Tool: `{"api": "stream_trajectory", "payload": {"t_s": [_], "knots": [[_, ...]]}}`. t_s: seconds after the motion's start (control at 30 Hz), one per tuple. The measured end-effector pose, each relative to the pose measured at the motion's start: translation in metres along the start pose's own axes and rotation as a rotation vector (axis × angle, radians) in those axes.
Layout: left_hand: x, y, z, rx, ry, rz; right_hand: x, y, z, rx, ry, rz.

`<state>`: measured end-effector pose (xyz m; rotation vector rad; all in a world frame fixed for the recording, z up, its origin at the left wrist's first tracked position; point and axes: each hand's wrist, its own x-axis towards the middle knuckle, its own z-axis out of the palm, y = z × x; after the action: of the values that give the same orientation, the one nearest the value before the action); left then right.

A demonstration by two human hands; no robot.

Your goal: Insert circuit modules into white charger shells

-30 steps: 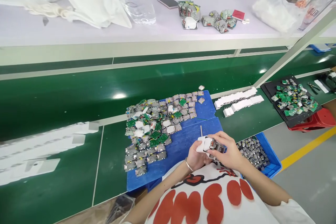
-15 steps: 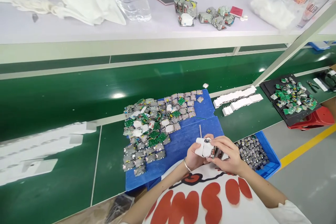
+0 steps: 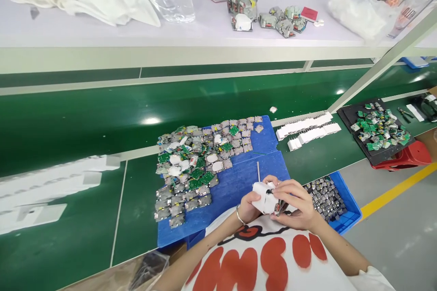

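Close to my body, my left hand (image 3: pixel 248 208) is closed on a white plastic housing (image 3: pixel 261 195). My right hand (image 3: pixel 297 203) grips a circuit board assembly (image 3: pixel 279 207) at the housing's right-hand end. Part of that assembly lies inside or against the housing; fingers hide how deep it sits. A thin, light-coloured strip (image 3: pixel 258 171) sticks up just beyond the housing. Under my hands a blue mat (image 3: pixel 235 186) carries rows and a heap of grey-wrapped circuit board assemblies (image 3: pixel 177 195), with green boards (image 3: pixel 201 177) among them.
White housings (image 3: pixel 314 132) stand in two rows to the right; more white pieces (image 3: pixel 44 195) lie left. A blue bin (image 3: pixel 355 213) of dark parts sits low at right, near a black tray (image 3: pixel 372 157) of boards. A white shelf (image 3: pixel 205 38) crosses above the bench.
The white housing has turned slightly and shifted a little left and down in my hands. My view has also moved slightly. Both hands keep their hold.
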<state>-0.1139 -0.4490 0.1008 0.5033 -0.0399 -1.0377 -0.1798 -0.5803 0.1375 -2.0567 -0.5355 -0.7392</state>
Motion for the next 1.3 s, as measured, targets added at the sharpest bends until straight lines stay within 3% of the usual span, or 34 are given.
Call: {"api": "stream_trajectory", "payload": {"t_s": [0.13,0.33,0.57,0.63,0.73,0.83,0.9,0.97,1.07,1.3], "knots": [[-0.001,0.002,0.003,0.014,0.002,-0.014,0.000,0.000,0.000,0.033,0.011,0.036],[-0.001,0.002,0.004,0.030,-0.003,-0.014,0.004,-0.005,-0.012,-0.128,-0.147,0.021],[0.001,-0.008,-0.015,-0.010,-0.013,0.016,0.001,-0.002,-0.004,-0.086,-0.147,0.088],[0.002,-0.010,-0.021,-0.015,0.010,0.011,-0.002,0.000,-0.001,0.007,-0.100,0.159],[0.003,-0.010,-0.024,-0.010,-0.008,-0.029,0.002,0.005,-0.005,0.248,-0.082,0.388],[0.004,-0.011,-0.023,-0.023,-0.042,-0.120,0.013,0.015,-0.017,0.425,-0.306,0.649],[0.004,-0.012,-0.024,-0.037,-0.030,-0.194,0.019,0.026,-0.022,0.526,-0.484,0.765],[0.002,-0.014,-0.027,-0.032,-0.014,-0.263,0.020,0.035,-0.023,0.633,-0.574,0.849],[-0.001,-0.017,-0.030,-0.012,-0.006,-0.326,0.014,0.043,-0.018,0.699,-0.560,0.928],[-0.002,-0.017,-0.027,-0.004,0.049,-0.342,0.007,0.036,-0.003,0.720,-0.388,1.069]]}}
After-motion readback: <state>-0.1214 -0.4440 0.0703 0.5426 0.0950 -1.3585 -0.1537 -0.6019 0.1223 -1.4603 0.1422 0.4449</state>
